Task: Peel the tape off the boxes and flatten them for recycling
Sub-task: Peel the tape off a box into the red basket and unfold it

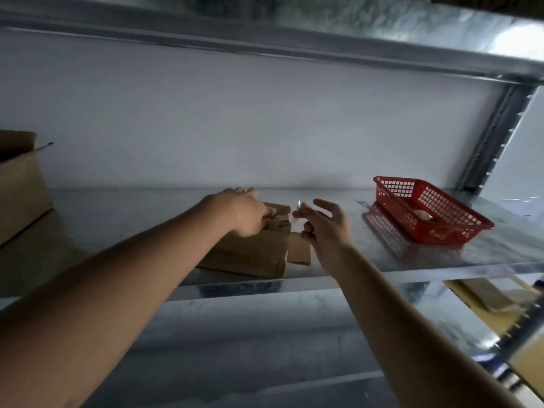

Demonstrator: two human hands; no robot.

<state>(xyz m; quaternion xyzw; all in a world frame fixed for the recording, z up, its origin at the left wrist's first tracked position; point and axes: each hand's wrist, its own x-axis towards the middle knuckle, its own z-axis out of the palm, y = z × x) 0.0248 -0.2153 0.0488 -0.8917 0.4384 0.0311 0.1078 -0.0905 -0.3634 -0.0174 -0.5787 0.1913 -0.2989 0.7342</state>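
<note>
A brown cardboard box (pixel 250 254) lies low on the metal shelf (pixel 382 269), with a small flap (pixel 298 250) sticking out at its right end. My left hand (pixel 241 213) lies over the box's far end, fingers reaching over the back edge and thumb against the taped top. Just right of the box hovers my right hand (pixel 323 228), thumb raised and the other fingers loosely bent. A shiny bit of clear tape (pixel 298 204) shows at its fingertip. Whether the fingers hold the tape is unclear.
A red plastic basket (pixel 459 228) with a pale lump inside stands on the shelf at the right. A larger open cardboard box (pixel 20 195) stands at the far left. Another shelf hangs close overhead, and an upright post (pixel 488 142) is at the right. More cardboard lies on the level below (pixel 494 295).
</note>
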